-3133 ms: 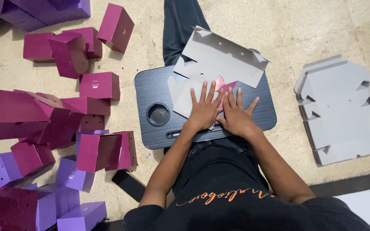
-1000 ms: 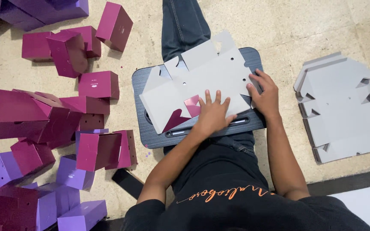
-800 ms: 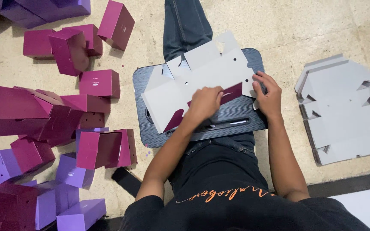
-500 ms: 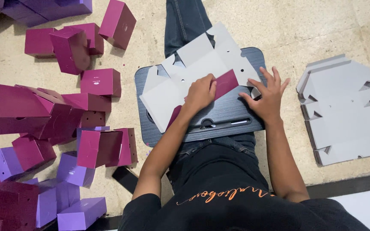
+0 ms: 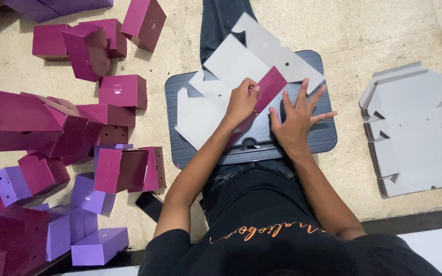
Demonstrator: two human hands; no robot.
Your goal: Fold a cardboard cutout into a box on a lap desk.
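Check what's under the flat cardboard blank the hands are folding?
The cardboard blank lies on a dark lap tray, left hand gripping its folded magenta flap, right hand flat on the tray. The tray's upper-left surface is covered.

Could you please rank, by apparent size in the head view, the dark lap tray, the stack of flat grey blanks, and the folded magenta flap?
1. dark lap tray and stack of flat grey blanks: too alike to rank.
2. folded magenta flap: smallest.

1. This looks like an informal packing workspace set up on the floor of a room, not a factory line.
2. Speckled beige floor tiles serve as the work area.
3. Folded magenta and purple boxes lie heaped on it.
4. A stack of flat grey box blanks lies nearby.
5. A dark lap tray serves as the bench.
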